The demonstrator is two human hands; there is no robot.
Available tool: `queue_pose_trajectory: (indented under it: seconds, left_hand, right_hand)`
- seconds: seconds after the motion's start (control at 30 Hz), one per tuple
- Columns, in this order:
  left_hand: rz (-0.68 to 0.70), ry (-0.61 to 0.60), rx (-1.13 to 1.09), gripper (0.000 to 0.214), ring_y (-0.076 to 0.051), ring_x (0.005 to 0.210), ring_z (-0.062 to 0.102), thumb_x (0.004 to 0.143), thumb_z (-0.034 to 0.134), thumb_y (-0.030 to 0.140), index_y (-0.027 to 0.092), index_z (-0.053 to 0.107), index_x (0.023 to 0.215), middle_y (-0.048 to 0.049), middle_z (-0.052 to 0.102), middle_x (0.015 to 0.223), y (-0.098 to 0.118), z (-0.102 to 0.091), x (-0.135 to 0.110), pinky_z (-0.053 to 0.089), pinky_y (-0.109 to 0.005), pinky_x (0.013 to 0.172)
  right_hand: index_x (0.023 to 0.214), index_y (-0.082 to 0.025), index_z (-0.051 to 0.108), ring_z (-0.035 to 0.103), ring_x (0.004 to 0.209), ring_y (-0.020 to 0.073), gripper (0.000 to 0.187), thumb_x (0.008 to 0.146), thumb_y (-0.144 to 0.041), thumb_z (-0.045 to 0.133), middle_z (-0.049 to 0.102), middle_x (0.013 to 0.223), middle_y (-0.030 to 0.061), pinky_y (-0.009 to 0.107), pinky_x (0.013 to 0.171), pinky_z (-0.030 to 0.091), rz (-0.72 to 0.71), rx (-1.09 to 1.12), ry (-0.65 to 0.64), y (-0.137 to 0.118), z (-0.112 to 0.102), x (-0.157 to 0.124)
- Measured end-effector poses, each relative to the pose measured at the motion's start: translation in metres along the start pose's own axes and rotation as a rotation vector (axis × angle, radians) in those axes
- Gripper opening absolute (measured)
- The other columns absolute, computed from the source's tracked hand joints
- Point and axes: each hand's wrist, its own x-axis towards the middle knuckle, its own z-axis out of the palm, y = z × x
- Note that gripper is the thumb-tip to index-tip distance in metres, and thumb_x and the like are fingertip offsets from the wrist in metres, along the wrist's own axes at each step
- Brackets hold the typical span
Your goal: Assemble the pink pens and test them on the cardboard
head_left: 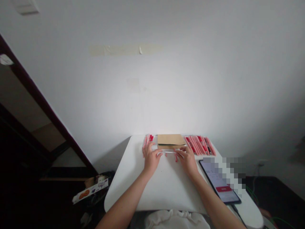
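Observation:
My right hand pinches one end of a thin white stick, which looks like a pen refill and points left. Close to its other end, my left hand has thumb and forefinger drawn together; whatever is between them is too small to make out. Beneath the stick, a pink pen barrel lies by my right fingers, with a small pink piece to its left. Several pink and red pens lie beyond my left hand, partly hidden by it. A larger row of pink pens lies beyond my right hand.
A brown cardboard box or envelope sits at the table's back edge, against the wall. On the right of the white table lies a phone with a cable. A printed carton is below, left of the table.

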Motion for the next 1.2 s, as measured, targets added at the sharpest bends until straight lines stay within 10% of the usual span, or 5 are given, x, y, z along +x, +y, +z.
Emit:
queue_pose_trajectory:
  seconds: [1.2]
  left_hand:
    - [-0.036,-0.067,0.184,0.008,-0.03,0.132,0.045,0.08,0.066,0.02,0.024,0.072,0.076,-0.0084,0.058,0.133,0.0019,0.0054,-0.0032,0.022,-0.062,0.114]
  right_hand:
    - [0.092,-0.024,0.08,0.057,0.09,0.0246,0.028,0.087,-0.033,0.053,0.063,0.096,0.0105,0.04,0.084,0.046,0.054,-0.005,0.045,-0.0005,-0.0034,0.0012]
